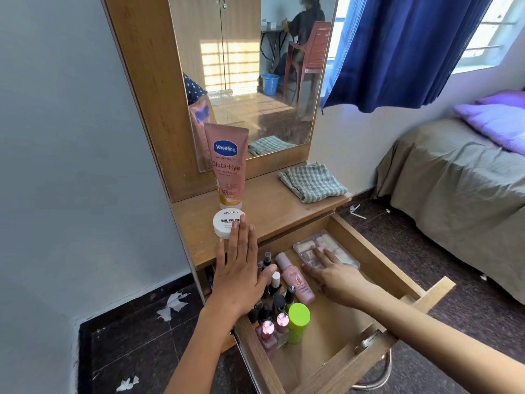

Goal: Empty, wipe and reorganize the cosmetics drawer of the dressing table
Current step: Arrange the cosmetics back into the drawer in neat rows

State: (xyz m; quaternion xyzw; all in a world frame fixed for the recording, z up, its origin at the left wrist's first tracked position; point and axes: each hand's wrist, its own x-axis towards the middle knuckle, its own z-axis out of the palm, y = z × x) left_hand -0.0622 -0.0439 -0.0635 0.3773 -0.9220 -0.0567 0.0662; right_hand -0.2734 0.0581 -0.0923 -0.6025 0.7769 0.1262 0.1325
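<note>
Left hand (238, 277) flat, fingers straight; right hand (335, 275) spread on one nail tray (326, 251).

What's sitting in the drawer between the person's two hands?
In the head view, a pink spray bottle lies between the left hand and the right hand, beside upright nail polish bottles.

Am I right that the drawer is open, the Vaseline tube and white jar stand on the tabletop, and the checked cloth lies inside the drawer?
Not quite. The head view shows the checked cloth folded on the tabletop, not inside the drawer. The rest holds: the drawer is open, the Vaseline tube and white jar stand on the tabletop.
</note>
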